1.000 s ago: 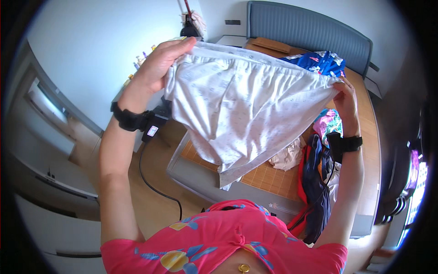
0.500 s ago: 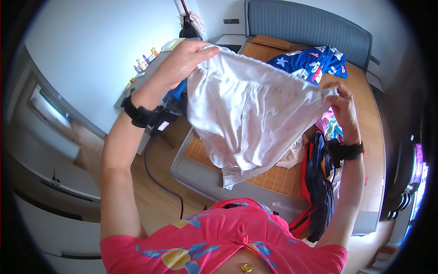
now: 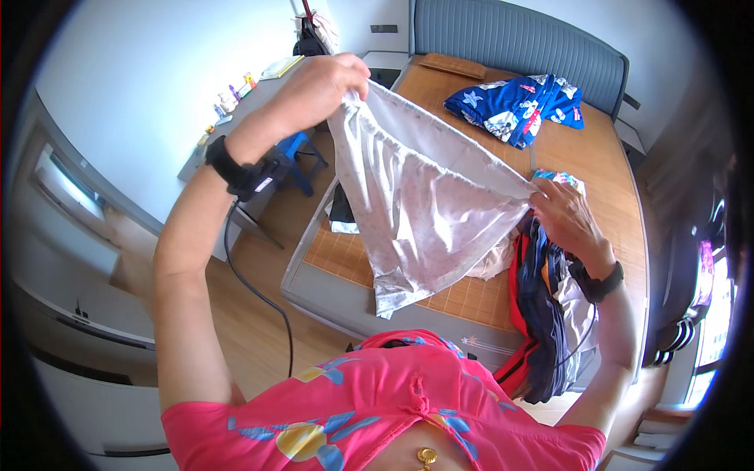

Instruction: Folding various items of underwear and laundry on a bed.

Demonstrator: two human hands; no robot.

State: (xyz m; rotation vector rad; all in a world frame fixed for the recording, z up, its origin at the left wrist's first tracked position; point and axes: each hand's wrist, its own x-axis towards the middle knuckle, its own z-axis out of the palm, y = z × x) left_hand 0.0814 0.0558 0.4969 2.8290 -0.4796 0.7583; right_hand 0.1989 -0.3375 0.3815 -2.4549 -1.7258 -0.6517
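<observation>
Between my hands hangs a pale white elastic-waist garment (image 3: pixel 424 212), shiny and faintly patterned, its gathered waistband stretched and gaping. My left hand (image 3: pixel 326 88), the higher of the two, is closed on one end of the waistband. The other end is pinched in my right hand (image 3: pixel 567 216), lower down and over the bed. Whether the garment has legs or is a skirt cannot be told from its folds. Below my right hand lies a heap of dark striped clothing (image 3: pixel 542 314) with red edges, partly over the bed's near edge. A beige cloth (image 3: pixel 496 261) shows beside it.
The bed (image 3: pixel 609 188) has a brown woven mat and a grey headboard (image 3: pixel 518 47). A blue patterned cloth bundle (image 3: pixel 514 106) lies toward its head. At left are a desk with small bottles (image 3: pixel 228 100), a blue stool (image 3: pixel 298 161) and a black cable (image 3: pixel 263 294).
My right hand has come down and to the left, and its back now faces up. The waistband gapes wider and slants more. My left hand keeps its hold, slightly higher.
</observation>
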